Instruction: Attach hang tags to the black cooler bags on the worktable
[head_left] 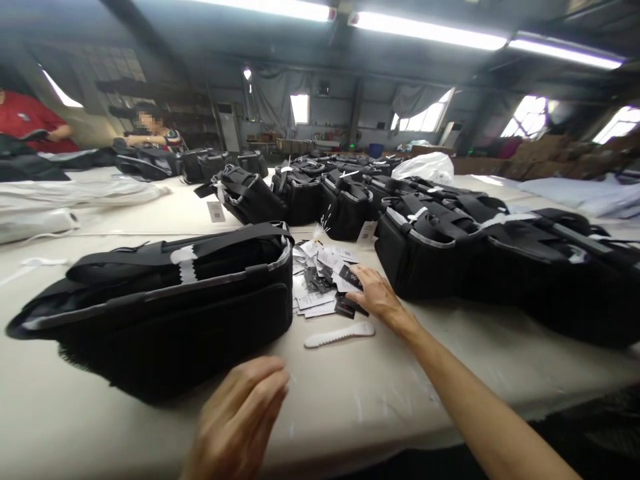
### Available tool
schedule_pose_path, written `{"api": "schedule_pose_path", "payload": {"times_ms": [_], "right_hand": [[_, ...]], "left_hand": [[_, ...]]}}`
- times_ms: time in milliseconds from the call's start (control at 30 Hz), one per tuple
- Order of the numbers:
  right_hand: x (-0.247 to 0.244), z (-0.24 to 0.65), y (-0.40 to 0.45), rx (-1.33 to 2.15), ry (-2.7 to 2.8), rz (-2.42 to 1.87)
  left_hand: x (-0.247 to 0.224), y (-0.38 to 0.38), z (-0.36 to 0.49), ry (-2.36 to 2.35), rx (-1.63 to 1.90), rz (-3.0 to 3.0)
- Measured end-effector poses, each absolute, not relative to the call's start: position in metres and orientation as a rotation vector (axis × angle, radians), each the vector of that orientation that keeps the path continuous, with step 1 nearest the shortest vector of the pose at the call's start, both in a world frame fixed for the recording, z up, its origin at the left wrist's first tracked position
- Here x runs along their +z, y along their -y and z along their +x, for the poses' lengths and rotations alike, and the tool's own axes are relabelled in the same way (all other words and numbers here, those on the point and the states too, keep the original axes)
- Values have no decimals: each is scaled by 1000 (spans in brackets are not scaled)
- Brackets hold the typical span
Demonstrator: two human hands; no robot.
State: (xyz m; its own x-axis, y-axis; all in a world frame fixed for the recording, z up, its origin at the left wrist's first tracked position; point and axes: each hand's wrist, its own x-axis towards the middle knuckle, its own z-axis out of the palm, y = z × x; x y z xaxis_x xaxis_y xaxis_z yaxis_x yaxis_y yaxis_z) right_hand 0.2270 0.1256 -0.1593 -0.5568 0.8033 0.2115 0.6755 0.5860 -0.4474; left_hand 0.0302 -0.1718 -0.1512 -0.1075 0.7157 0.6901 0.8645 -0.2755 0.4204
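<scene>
My right hand [376, 293] reaches over the right side of a pile of black and white paper tags [320, 280], its fingertips at a black tag [350, 275]. Its thumb and fingers are apart. Closer to me, my left hand [243, 413] hovers in front of a large black bag [175, 327], fingers bent together; what they hold, if anything, is hidden. Around the strap of that bag is a white notched band [186, 263]. A loose white notched strip [340, 335] lies on the table just below the tags.
Rows of black bags [420, 257] stand behind and to the right on the pale table [350, 400]. White sheeting [75, 197] lies at the left, a white plastic bag [425, 167] at the back. Two people [30, 123] are at the far left.
</scene>
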Motion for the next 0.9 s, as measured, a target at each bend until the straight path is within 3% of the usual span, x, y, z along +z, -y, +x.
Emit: {"api": "schedule_pose_path", "payload": {"times_ms": [167,367,633,833,900], "right_hand": [[-171,215,-152,554,2382,-1270],[-164,222,-148,695,2348,-1231],[-153,246,-123,1139,2247,-1064],[-153,243,-103,1144,2265,-993],[-151,239,-105,1310,2238,-933]], "left_hand": [[-145,64,72,1937,-1566,-2218],[-153,-26,77,2422,-1921,-1893],[-165,-43,76,2853,-2268,-1574],[-161,-38,76,2807,-2592,-1520],[-163,-38,75,2778,-2616,-1489]]}}
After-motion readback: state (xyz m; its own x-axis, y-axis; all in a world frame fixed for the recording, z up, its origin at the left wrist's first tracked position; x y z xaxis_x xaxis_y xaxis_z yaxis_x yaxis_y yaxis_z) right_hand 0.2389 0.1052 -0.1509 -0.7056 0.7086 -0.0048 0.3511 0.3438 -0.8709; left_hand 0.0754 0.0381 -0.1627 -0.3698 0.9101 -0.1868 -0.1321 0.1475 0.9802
